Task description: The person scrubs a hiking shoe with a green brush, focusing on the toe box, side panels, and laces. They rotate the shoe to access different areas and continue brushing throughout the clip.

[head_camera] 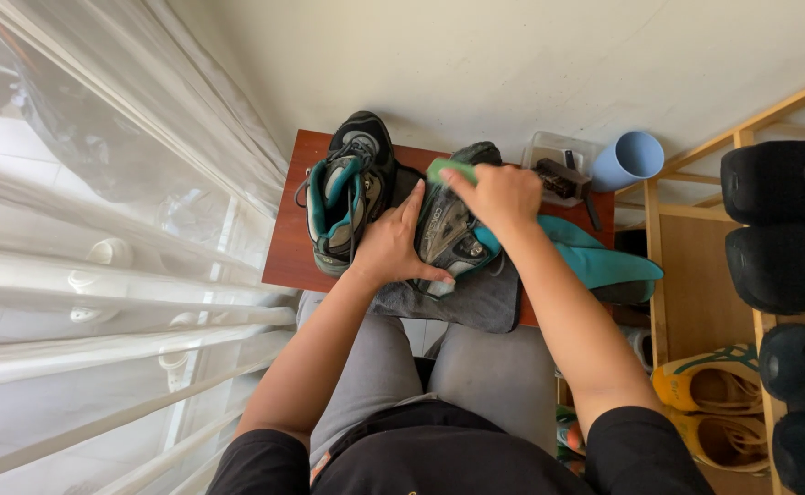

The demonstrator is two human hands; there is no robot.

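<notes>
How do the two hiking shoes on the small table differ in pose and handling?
The left shoe stands upright on the wooden table, opening up, untouched. The right shoe lies tipped on a grey cloth, steadied by the left hand while the right hand presses a green sponge against it. Both are grey-black with teal lining.
</notes>
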